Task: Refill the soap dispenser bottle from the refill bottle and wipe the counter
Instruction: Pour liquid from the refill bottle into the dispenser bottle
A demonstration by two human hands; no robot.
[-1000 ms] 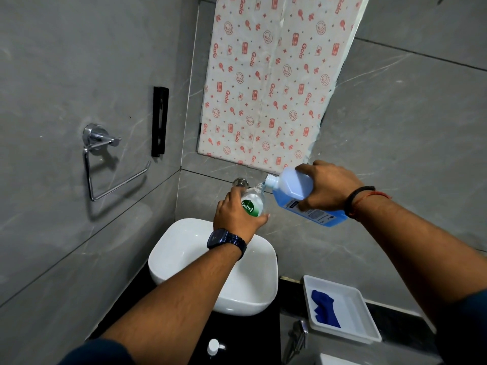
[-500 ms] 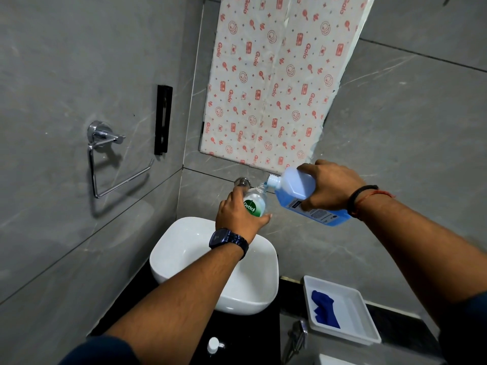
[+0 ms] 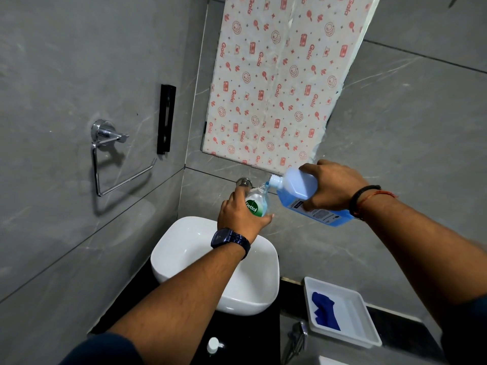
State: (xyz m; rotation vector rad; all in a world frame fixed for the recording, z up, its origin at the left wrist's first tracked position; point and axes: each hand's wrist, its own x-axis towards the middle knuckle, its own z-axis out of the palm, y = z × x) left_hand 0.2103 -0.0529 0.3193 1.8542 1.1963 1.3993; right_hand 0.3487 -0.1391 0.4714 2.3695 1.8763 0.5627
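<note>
A bathroom corner is seen from above, looking down at two bare forearms held over a white basin (image 3: 184, 248). A small clear soap dispenser bottle (image 3: 257, 202) with a green label is grasped in the left hand (image 3: 239, 217), fingers wrapped around its body, above the basin's far edge. A larger refill bottle (image 3: 303, 196) of blue liquid is gripped by the right hand (image 3: 332, 188) and tilted, at about 3 o'clock from the dispenser. Its white spout is set against the dispenser's open neck; whether liquid is flowing cannot be told. A dark watch (image 3: 229, 239) is worn on the left wrist, and dark and red bands (image 3: 366, 198) on the right. At 5 o'clock from the basin, a white tray (image 3: 350, 335) holding a blue cloth (image 3: 325, 313) is placed on the dark counter (image 3: 250, 335). A small white pump cap (image 3: 213, 345) is seen on the counter at 6 o'clock. A chrome towel ring (image 3: 110, 154) is mounted on the grey wall at 10 o'clock.
</note>
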